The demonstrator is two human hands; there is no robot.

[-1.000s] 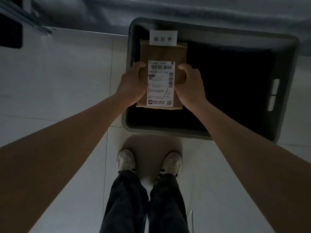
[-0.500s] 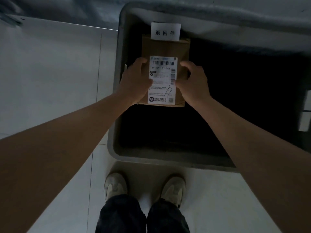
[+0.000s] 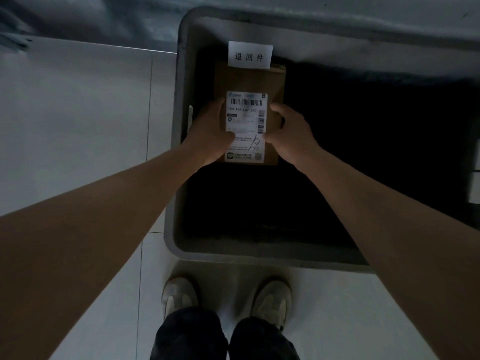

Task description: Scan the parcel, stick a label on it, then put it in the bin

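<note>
A flat brown parcel [image 3: 270,79] is held inside the left part of a large grey bin [image 3: 172,203] on the floor. A white shipping label with barcodes [image 3: 246,120] covers its middle, and a smaller white label with three printed characters [image 3: 250,54] sits at its far end. My left hand [image 3: 207,133] grips the parcel's left edge, thumb on the shipping label. My right hand [image 3: 292,133] grips the right edge the same way. The bin's inside is dark, so I cannot tell whether the parcel touches the bottom.
The bin stands on pale floor tiles [image 3: 78,113], close in front of my two light shoes [image 3: 179,294]. A slot handle shows on the bin's right wall [image 3: 475,183]. A grey wall base runs along the top of the view.
Both hands have lowered the parcel deeper into the bin, and the view has come closer over it. The grip on the parcel is unchanged.
</note>
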